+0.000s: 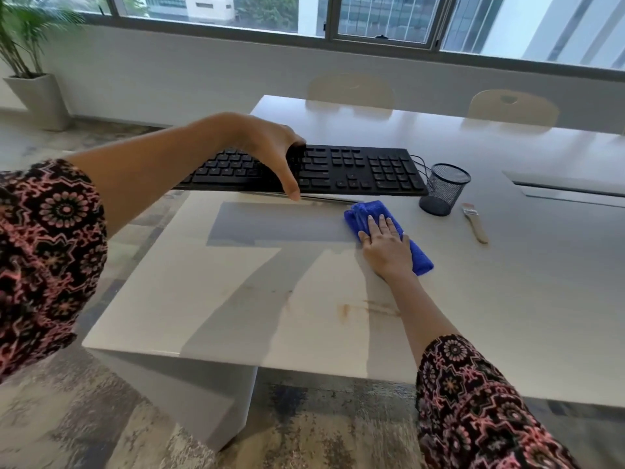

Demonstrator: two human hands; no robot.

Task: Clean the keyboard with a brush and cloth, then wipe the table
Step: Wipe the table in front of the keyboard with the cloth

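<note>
Patterned sleeves frame the view, the left sleeve [44, 252] close and large at the left edge and the right sleeve [473, 411] at bottom right, with both bare forearms reaching forward. Beneath them spreads a long white table [236, 316], its near corner over a mottled carpet [101, 418]. A window [385, 18] runs along the far wall. Two pale chairs [350, 91] stand at the table's far side, and a potted plant [20, 38] stands in the far left corner. A black keyboard [355, 170] is held up off the table, casting a grey shadow on the surface below, and its left end reaches out past the table's left edge. The left hand [267, 150] grips it near the middle, thumb down over the near edge and fingers curled across the keys toward the far edge. A thin cable [421, 162] loops from the right rear corner. A folded blue cloth [358, 214] lies on the table just in front of the keyboard's right half. The right hand [385, 242] rests flat on it, fingers straight and slightly spread, pressing it to the surface and gripping nothing. A dark mesh cup [444, 189] stands upright by the keyboard's right end. A wooden-handled brush [475, 223] lies flat on the table, just to the right of the cup and apart from both hands. Faint brown smears [345, 309] mark the tabletop nearer the camera, beside the right forearm.
</note>
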